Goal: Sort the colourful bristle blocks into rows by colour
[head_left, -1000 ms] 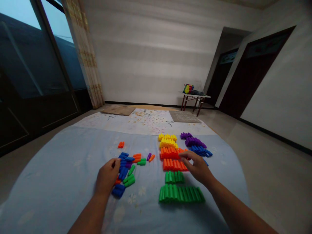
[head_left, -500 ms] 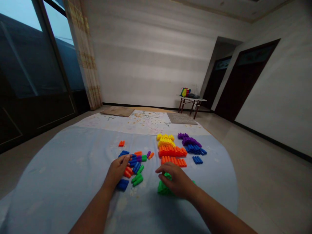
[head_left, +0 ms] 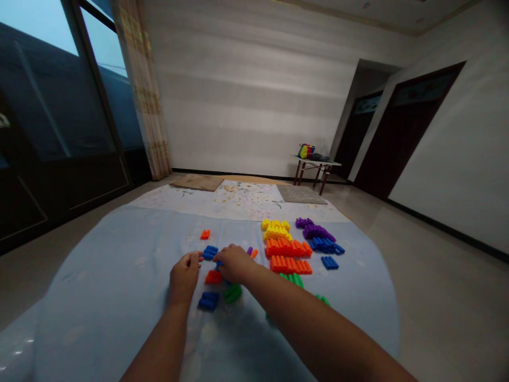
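Note:
My left hand (head_left: 185, 273) is at the left of the mixed pile, thumb and fingers pressed together; anything between them is hidden. Its tips are beside a blue plastic toy block (head_left: 210, 252), one of several ribbed pieces. My right hand (head_left: 235, 263) reaches over the pile from the right, fingers curled down on a blue block (head_left: 219, 263), mostly covered. Below the hands lie an orange block (head_left: 213, 277), a dark blue block (head_left: 209, 301) and a green block (head_left: 233, 293). A small orange block (head_left: 205, 234) lies apart behind. The right hand hides part of the pile.
Sorted by colour at the right are yellow blocks (head_left: 276, 229), orange rows (head_left: 289, 248), purple blocks (head_left: 318, 232), blue blocks (head_left: 326, 245) and green blocks (head_left: 292, 279), partly behind my right forearm. Two mats (head_left: 198, 183) lie on the cloth-covered table's (head_left: 99, 276) far side.
My right hand has moved left from the green blocks to the mixed pile. The left hand has drawn back slightly from the pile. The view has shifted a little.

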A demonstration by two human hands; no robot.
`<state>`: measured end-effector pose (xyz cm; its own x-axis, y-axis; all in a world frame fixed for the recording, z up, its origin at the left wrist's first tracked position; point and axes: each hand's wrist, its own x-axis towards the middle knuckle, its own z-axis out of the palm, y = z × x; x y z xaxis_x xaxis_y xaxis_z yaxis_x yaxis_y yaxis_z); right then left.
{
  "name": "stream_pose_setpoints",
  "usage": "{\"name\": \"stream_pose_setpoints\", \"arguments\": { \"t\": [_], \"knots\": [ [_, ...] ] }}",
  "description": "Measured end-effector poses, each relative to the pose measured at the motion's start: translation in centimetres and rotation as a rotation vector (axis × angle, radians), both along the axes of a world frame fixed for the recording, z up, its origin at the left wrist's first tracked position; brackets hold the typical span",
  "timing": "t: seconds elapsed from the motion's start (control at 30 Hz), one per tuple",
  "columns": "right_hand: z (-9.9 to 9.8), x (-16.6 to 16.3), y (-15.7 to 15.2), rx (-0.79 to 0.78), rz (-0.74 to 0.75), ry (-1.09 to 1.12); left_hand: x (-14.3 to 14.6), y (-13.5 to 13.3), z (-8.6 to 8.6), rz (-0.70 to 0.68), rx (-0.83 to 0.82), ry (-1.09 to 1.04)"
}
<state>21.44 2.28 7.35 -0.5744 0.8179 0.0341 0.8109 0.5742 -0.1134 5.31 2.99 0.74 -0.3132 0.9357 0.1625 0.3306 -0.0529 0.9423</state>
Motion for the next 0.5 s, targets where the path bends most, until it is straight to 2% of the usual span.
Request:
{"name": "stream_pose_setpoints", "arguments": {
  "t": [0.13, 0.3, 0.4, 0.5],
  "knots": [
    [-0.9, -0.9, 1.5, -0.043, -0.061, -0.154, 0.1, -0.5, 0.3, 0.001, 0.008, 0.039],
    [-0.7, -0.2, 1.8, -0.035, -0.103, -0.105, 0.4, -1.0, 0.7, -0.026, 0.051, 0.092],
    [-0.4, 0.9, 1.9, -0.178, -0.239, 0.243, 1.0, -1.2, 1.1, -0.074, 0.113, 0.117],
    [-0.1, 2.6, 1.6, -0.489, -0.372, 0.875, 2.0, -1.5, 1.7, -0.156, 0.165, 0.130]
  ]
}}
